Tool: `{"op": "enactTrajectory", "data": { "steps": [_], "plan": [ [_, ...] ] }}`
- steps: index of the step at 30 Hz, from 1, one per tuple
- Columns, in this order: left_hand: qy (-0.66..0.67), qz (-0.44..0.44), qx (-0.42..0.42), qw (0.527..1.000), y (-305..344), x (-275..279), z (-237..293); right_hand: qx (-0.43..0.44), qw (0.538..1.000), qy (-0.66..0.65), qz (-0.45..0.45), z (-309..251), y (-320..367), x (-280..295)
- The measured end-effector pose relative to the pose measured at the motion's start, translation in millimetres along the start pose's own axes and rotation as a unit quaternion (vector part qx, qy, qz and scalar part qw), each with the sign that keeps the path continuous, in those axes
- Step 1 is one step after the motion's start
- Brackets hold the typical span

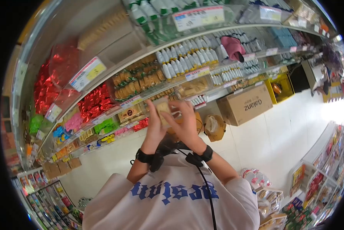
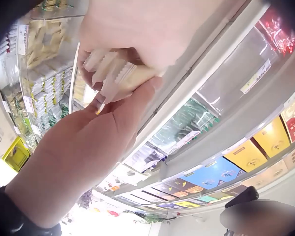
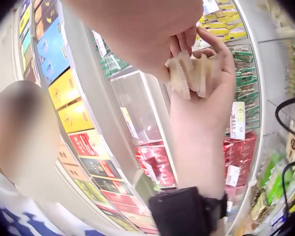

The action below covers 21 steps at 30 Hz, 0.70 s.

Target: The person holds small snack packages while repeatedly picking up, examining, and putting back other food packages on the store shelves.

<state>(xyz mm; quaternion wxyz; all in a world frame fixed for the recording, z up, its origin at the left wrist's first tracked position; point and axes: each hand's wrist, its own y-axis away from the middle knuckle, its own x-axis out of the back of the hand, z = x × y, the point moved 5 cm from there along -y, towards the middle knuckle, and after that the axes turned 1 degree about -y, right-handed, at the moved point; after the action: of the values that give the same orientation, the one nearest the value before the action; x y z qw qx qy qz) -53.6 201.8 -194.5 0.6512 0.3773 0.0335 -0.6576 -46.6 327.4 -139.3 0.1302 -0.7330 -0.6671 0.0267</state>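
In the head view the packets [image 1: 163,111] sit just at 11 o'clock of centre, between the two hands. The left hand [image 1: 155,122] is curled round them from the 8 o'clock side; the right hand [image 1: 187,124] pinches them from 4 o'clock, its thumb across the pale face.

That view shows a broad flat side, while the left wrist view shows what it hides: several serrated wrapper ends fanned side by side. The right wrist view shows jagged ends too, somewhat blurred, with the left hand's fingers bent behind them. The packets are cream, in thin, partly see-through wrappers; any print is too small to read.

Only the head view takes in the pink cap [image 1: 233,46], at 1 o'clock of the packets on a shelf. The carton [image 1: 245,105] at 3 o'clock stands on the floor; the left wrist view catches its edge at 9. Both wrist views add yellow boxes, at 4 o'clock in the left [image 2: 273,137] and 9 o'clock in the right [image 3: 64,88].
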Motion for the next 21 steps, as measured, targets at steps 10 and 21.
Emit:
{"op": "enactTrajectory", "data": {
  "steps": [10, 21],
  "plan": [
    [-0.042, 0.029, 0.046, 0.998, -1, 30, 4, 0.063, 0.998, 0.013, 0.028, 23, 4, -1],
    [-0.096, 0.094, 0.095, 0.986, -6, 64, -5, -0.201, 0.971, -0.017, 0.126, 294, -33, 15]
  ]
}}
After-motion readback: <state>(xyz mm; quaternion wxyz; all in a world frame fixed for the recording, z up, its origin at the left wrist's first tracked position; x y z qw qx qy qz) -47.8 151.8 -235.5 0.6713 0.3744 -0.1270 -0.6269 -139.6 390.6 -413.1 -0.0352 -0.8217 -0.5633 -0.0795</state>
